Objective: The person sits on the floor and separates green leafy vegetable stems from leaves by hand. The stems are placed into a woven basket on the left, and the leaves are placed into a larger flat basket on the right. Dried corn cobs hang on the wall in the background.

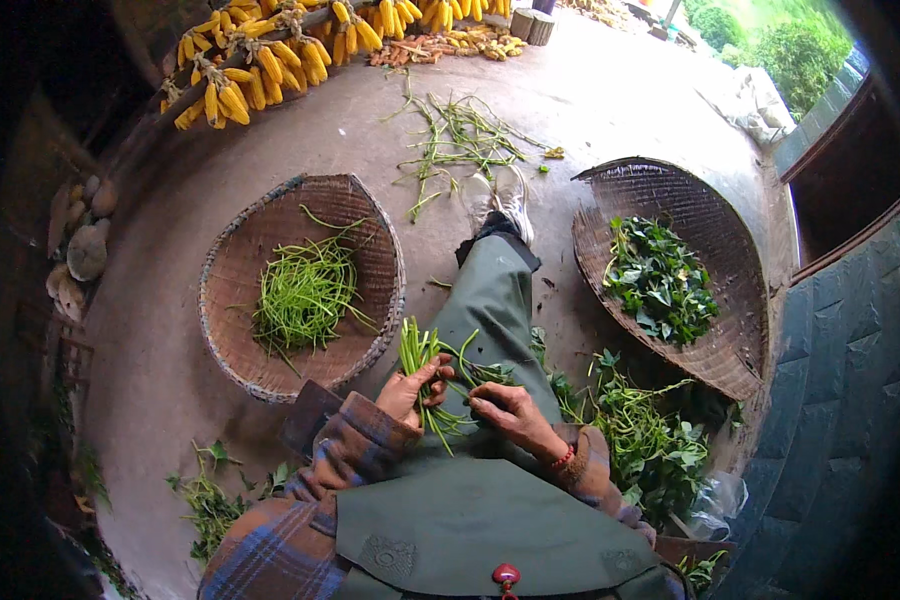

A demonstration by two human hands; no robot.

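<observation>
A bunch of green leaf stalks (pixel 418 349) is gripped in my left hand (pixel 411 390), above the lap of my green apron (pixel 487 517). Just to its right, my right hand (pixel 516 418) pinches a thin green stem that runs up towards the bunch, with a few dark leaves beside it. In the woven basket (pixel 225 337) on the left lies a pile of stripped green stalks (pixel 307 296). The woven basket (pixel 735 315) on the right holds a heap of green leaves (pixel 664 281). Leafy vines (pixel 645 431) are piled by my right side.
Long bare stems (pixel 465 135) lie scattered on the concrete floor beyond my shoes (pixel 511 199). Corn cobs (pixel 270 67) hang from a pole at the upper left. More leafy sprigs (pixel 210 506) lie at the lower left. A clear plastic bag (pixel 720 502) rests beside the vines.
</observation>
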